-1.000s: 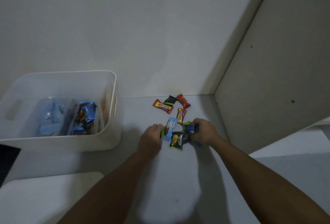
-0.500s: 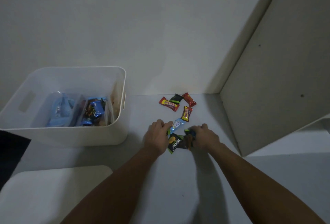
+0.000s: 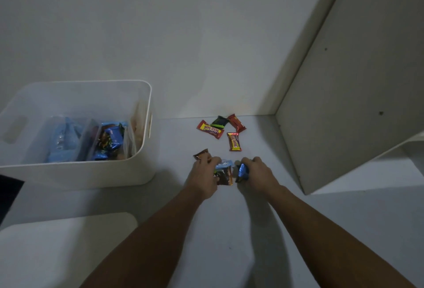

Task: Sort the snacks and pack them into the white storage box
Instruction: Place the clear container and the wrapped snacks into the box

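Note:
The white storage box (image 3: 75,176) stands at the left with blue and dark snack packets (image 3: 110,142) inside. My left hand (image 3: 204,176) is closed around a bunch of small packets, a brown one (image 3: 224,176) and a light blue one (image 3: 223,163) showing. Close beside it, my right hand (image 3: 258,173) grips a blue packet (image 3: 242,170). Further back on the surface lie a red-and-yellow bar (image 3: 210,129), a black-and-green packet (image 3: 219,122), a red packet (image 3: 236,123) and an upright yellow-red bar (image 3: 234,142).
A white lid (image 3: 62,248) lies at the lower left. A tall white panel (image 3: 353,95) leans in at the right, with a white wall behind the snacks.
Both hands have gathered the near packets off the surface and hold them bunched; the black-and-green Nextar packet no longer lies flat. The view has shifted slightly.

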Demonstrator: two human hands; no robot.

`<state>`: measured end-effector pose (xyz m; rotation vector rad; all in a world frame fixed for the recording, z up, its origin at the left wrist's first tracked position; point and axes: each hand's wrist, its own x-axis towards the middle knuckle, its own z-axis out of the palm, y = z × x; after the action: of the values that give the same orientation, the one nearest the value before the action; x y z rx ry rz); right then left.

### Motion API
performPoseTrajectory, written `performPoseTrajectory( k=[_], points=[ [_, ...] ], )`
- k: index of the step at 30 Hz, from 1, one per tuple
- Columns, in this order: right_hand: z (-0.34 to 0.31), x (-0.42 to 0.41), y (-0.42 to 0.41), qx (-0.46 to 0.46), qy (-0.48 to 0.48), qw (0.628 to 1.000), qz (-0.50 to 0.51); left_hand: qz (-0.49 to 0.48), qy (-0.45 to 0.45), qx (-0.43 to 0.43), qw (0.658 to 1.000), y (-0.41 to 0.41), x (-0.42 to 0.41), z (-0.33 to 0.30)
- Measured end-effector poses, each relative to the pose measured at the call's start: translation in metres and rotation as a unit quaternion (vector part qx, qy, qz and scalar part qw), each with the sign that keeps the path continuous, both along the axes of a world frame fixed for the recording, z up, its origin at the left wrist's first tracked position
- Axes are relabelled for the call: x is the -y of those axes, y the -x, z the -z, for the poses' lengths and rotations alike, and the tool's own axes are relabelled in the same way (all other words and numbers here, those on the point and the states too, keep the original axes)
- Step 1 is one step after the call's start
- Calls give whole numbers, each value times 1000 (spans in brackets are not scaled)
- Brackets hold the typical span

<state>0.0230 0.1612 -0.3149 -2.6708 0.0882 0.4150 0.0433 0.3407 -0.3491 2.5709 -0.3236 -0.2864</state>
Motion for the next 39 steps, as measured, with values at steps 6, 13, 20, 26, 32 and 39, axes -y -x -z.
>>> performPoseTrajectory(
  k=[6, 13, 20, 26, 32, 39],
  points=[
    [-18, 7, -4, 18, -10, 1000, 17, -29, 47, 29, 998, 6, -10, -16],
    [-77, 1, -18, 56, -28, 998, 18, -50, 83, 88, 991, 4, -28, -67],
    [-171, -39, -47, 105, -82, 991, -7, -69, 141, 163, 974, -16, -52, -160],
    [-233, -114, -73, 118, -145, 981, -59, -135, 165, 210, 954, -26, -126, -224],
    [-242, -214, -88, 74, -167, 975, -126, -222, 136, 185, 948, -22, -210, -223],
    [-213, -292, -103, -13, -174, 978, -119, -273, 166, 72, 945, -23, -258, -196]
  ],
)
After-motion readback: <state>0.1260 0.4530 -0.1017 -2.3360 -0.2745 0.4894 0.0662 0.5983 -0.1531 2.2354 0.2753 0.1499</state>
